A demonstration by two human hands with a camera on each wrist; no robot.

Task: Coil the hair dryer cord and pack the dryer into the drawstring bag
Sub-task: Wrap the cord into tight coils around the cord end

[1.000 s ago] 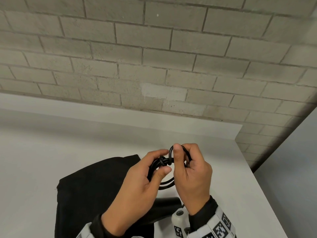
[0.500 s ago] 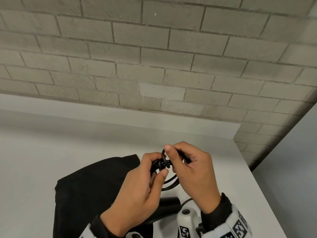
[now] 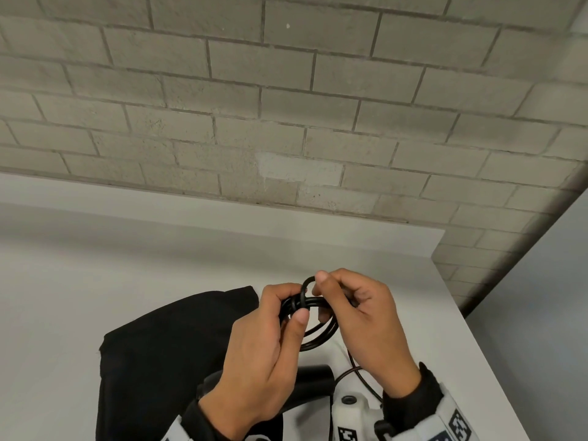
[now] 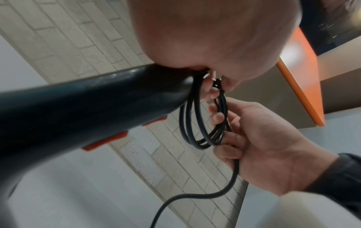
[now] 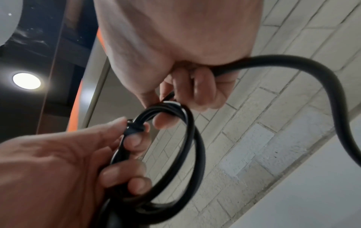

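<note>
A black cord (image 3: 319,332) is wound into a small coil of several loops (image 5: 181,148), held up above the table between both hands. My left hand (image 3: 264,354) grips one side of the coil with thumb and fingers. My right hand (image 3: 359,313) pinches the loose cord end and loops it over the bundle. The black hair dryer (image 3: 313,381) shows below my left hand; its barrel with red buttons (image 4: 82,108) fills the left wrist view. A slack cord length (image 4: 195,199) trails from my right hand. The black drawstring bag (image 3: 165,351) lies flat on the table under my left forearm.
The white table (image 3: 95,297) ends at a brick wall (image 3: 286,106) behind and has its right edge (image 3: 477,345) close to my right wrist. An orange-edged panel (image 4: 300,74) shows overhead in the wrist views.
My right hand has carried the cord end leftward over the top of the coil, and its wrist has dropped to the right. More slack cord now shows under the right hand. The left hand keeps its hold.
</note>
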